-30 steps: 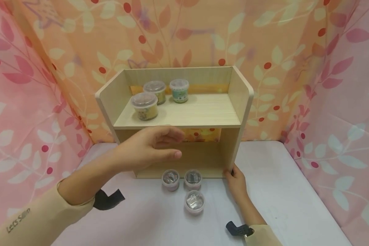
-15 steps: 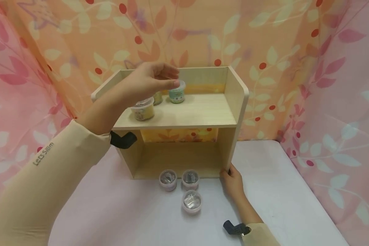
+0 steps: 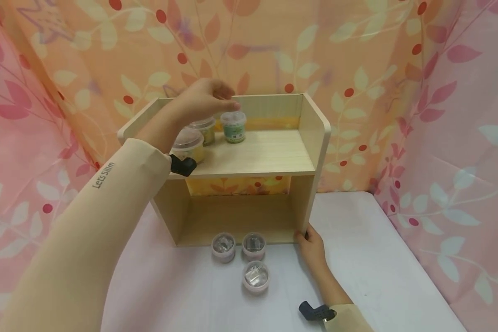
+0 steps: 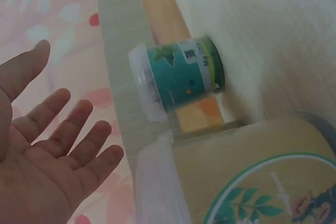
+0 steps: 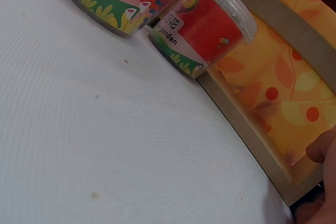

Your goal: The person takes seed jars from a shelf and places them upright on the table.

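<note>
Just above a small teal-labelled tub [image 3: 234, 133] with a clear lid, my left hand [image 3: 203, 99] hovers with loosely spread fingers and holds nothing. That tub stands upright on the upper board of a pale wooden shelf [image 3: 269, 154]. To its left are two wider yellowish tubs, a front one [image 3: 187, 148] and a back one [image 3: 208, 134], partly covered by my left wrist. In the left wrist view, fingertips [image 4: 107, 153] are apart from the teal tub [image 4: 181, 74]. My right hand [image 3: 314, 249] grips the lower front corner of the shelf's right side panel.
On the white tabletop [image 3: 357, 258], before the shelf, stand three small tubs: one left [image 3: 223, 246], one right [image 3: 254, 245] and one nearer [image 3: 256, 275]. The right wrist view shows red labels on two tubs, one closer to the shelf [image 5: 202, 32]. Patterned curtains [image 3: 357, 92] surround the table.
My left hand has risen from in front of the lower compartment to above the teal tub on the upper board. My right hand keeps its grip on the side panel.
</note>
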Demonstrator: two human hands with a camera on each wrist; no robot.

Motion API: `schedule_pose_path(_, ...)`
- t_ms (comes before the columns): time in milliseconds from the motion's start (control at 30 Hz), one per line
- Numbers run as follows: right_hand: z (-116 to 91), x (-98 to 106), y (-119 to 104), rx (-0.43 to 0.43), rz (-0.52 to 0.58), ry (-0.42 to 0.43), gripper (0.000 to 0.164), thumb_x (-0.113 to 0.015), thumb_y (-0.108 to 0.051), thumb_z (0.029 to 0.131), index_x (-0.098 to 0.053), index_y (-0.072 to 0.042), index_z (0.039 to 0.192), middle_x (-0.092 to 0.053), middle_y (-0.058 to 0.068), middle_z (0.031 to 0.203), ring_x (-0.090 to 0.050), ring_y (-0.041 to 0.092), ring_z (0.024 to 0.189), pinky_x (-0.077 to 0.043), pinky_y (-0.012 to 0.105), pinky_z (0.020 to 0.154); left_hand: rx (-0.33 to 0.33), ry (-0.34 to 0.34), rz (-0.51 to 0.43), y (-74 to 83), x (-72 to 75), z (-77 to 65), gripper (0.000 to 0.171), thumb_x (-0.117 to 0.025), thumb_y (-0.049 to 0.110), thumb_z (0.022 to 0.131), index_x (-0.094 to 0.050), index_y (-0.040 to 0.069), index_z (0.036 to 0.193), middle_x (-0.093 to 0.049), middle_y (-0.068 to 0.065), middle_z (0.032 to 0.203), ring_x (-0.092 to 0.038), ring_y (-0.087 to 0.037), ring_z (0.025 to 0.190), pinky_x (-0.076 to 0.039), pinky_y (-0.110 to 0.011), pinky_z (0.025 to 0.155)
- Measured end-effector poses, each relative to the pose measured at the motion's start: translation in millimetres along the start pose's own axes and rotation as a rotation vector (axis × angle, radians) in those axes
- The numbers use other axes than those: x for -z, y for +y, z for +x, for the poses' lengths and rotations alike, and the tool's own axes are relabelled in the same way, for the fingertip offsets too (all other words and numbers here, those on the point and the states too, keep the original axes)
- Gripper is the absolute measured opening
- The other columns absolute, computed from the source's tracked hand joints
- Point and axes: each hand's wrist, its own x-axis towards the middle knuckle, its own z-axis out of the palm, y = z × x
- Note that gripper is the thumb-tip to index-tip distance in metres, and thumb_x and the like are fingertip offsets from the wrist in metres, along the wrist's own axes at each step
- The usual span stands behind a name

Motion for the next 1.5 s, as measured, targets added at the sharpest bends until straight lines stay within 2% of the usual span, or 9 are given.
schedule_pose_path(267,1,-3,1,0.005,0.004,-0.018,0.050,-0.057,-0.013,0.104,-0.047,-0.006,0.153,-0.052,0.021,0.151,-0.046,0.035,0.143,-0.039,0.050,0.117,0.069,-0.055,0.030,-7.7,-1.6,11.7,0.083,-0.074,0.045,0.093,-0.037,0.007,0.156,-0.039,-0.012,0.162,-0.037,-0.030,0.148,-0.031,-0.046,0.123)
schedule_pose_path(433,2,-3,1,0.000,-0.005,-0.015,0.051,-0.058,-0.015,0.104,-0.046,-0.007,0.153,-0.052,0.020,0.151,-0.046,0.034,0.143,-0.039,0.049,0.117,0.105,-0.125,0.024,-9.7,-8.1,17.4,0.089,-0.075,0.042,0.093,-0.029,0.005,0.160,-0.031,-0.013,0.166,-0.032,-0.032,0.152,-0.029,-0.046,0.124)
schedule_pose_path(567,1,-3,1,-0.007,-0.004,-0.018,0.051,-0.058,-0.015,0.104,-0.046,-0.007,0.153,-0.051,0.019,0.152,-0.045,0.034,0.144,-0.039,0.049,0.117,0.142,-0.151,0.077,-10.4,-10.3,21.5,0.090,-0.075,0.044,0.093,-0.029,0.005,0.160,-0.031,-0.011,0.166,-0.032,-0.031,0.151,-0.030,-0.046,0.124)
schedule_pose_path(733,0,-3,1,-0.002,-0.006,-0.012,0.051,-0.058,-0.014,0.104,-0.047,-0.007,0.153,-0.051,0.019,0.152,-0.046,0.034,0.143,-0.040,0.049,0.117,0.165,-0.152,0.103,-11.6,-9.8,27.2,0.089,-0.076,0.042,0.092,-0.032,0.003,0.159,-0.037,-0.013,0.163,-0.039,-0.032,0.148,-0.035,-0.046,0.121)
schedule_pose_path(933,2,-3,0,0.005,-0.015,-0.001,0.050,-0.059,-0.014,0.103,-0.049,-0.007,0.151,-0.053,0.019,0.150,-0.048,0.034,0.142,-0.041,0.050,0.116,0.168,-0.137,0.107,-13.2,-14.6,31.3,0.083,-0.079,0.030,0.092,-0.037,-0.004,0.155,-0.041,-0.020,0.159,-0.039,-0.034,0.146,-0.032,-0.047,0.123)
schedule_pose_path(1133,2,-6,1,0.001,-0.016,0.017,0.049,-0.060,-0.013,0.102,-0.051,-0.007,0.149,-0.055,0.020,0.148,-0.050,0.034,0.140,-0.042,0.049,0.115,0.180,-0.111,0.148,-15.3,-19.3,33.8,0.078,-0.082,0.027,0.089,-0.044,-0.002,0.151,-0.049,-0.019,0.152,-0.047,-0.035,0.138,-0.036,-0.047,0.119)
schedule_pose_path(1333,1,-7,1,0.003,-0.011,0.014,0.049,-0.060,-0.010,0.101,-0.051,-0.005,0.149,-0.055,0.021,0.148,-0.051,0.035,0.139,-0.043,0.050,0.114,0.171,-0.089,0.082,-11.8,-16.4,27.7,0.082,-0.084,0.027,0.087,-0.043,0.001,0.153,-0.047,-0.015,0.155,-0.045,-0.031,0.139,-0.036,-0.044,0.120)
schedule_pose_path(1500,1,-4,1,0.003,-0.027,0.022,0.047,-0.061,-0.011,0.101,-0.054,-0.008,0.147,-0.057,0.019,0.146,-0.052,0.034,0.138,-0.044,0.049,0.114,0.103,-0.036,0.021,-0.9,-6.9,18.3,0.079,-0.085,0.028,0.086,-0.047,0.004,0.150,-0.049,-0.011,0.154,-0.046,-0.026,0.140,-0.036,-0.041,0.119)
